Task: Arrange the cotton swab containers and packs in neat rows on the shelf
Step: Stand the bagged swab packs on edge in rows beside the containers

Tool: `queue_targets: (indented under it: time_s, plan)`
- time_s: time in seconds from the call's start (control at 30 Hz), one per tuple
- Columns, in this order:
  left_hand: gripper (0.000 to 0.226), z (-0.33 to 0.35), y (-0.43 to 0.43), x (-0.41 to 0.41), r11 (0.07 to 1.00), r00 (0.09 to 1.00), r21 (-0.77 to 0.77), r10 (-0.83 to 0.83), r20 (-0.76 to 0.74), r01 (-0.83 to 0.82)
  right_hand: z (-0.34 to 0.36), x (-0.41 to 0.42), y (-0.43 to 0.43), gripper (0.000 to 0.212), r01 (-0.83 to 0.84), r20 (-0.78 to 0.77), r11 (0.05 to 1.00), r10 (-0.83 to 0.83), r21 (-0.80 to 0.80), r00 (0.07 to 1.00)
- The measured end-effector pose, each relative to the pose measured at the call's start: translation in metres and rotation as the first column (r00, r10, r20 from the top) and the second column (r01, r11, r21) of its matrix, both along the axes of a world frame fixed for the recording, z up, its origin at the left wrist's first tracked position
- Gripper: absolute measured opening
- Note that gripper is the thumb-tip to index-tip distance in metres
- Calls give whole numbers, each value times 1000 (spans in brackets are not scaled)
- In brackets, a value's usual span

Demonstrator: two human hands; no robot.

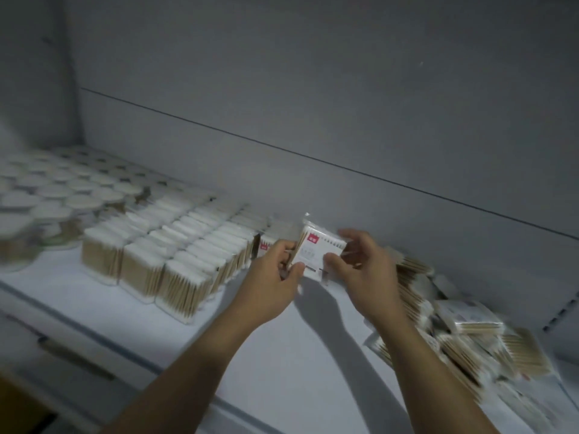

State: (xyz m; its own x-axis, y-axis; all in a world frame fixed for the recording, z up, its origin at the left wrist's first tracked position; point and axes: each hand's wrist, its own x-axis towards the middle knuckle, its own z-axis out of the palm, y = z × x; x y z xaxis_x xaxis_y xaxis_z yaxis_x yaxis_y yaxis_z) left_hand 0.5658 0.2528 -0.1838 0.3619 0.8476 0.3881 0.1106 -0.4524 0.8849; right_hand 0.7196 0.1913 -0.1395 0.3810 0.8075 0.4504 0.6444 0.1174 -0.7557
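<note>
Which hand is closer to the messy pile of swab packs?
The right hand. It is just beside the messy pile; the left hand is farther off, across the pack both hands hold.

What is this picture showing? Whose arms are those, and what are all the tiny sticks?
There is no machine here, just a person. The picture comes from a camera worn on the person's head. It looks down, so you see the arms the way the person does. The left hand and the right hand both hold one pack of cotton swabs, which are little wooden sticks with cotton tips. Below is a white shelf. To the left, more packs stand in neat rows. Past those are round tubs with white lids. To the right lies a messy heap of packs, not yet lined up.
</note>
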Motion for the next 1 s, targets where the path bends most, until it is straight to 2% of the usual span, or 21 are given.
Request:
queue_targets:
  time_s: [0.07,0.2,0.27,0.33,0.43,0.6,0.7,0.83,1.0]
  plan:
    - [27,-11,1,-11,999,991,44,20,-132,-15,-8,-6,8,31,32,46,997,-29,-71,999]
    - [42,-37,-4,-28,985,909,113,164,-383,-130,-28,-17,23,33,78,2,984,-79,-163,997]
    - [41,-43,-7,-31,958,846,204,275,-457,-201,-32,-24,33,32,85,73,984,-74,-159,995]
    - [36,-44,-6,-30,930,799,304,340,-497,-206,-36,-34,45,31,73,168,984,-45,-164,985]
    - [44,-44,-3,-29,939,745,316,309,-591,-139,-38,-41,65,29,114,271,984,-74,-137,960]
    - [58,-44,0,-32,937,732,335,297,-614,-99,-47,-49,80,26,154,323,981,-109,-117,940]
    - [68,-46,4,-29,944,699,319,284,-656,-84,-61,-53,76,24,126,389,991,-98,-47,916]
    - [65,-49,11,-25,949,649,308,276,-709,-66,-69,-42,77,34,123,450,992,-107,-6,886]
    - [61,-50,15,-23,954,656,289,270,-705,-82,-78,-35,78,44,132,506,991,-112,-2,855]
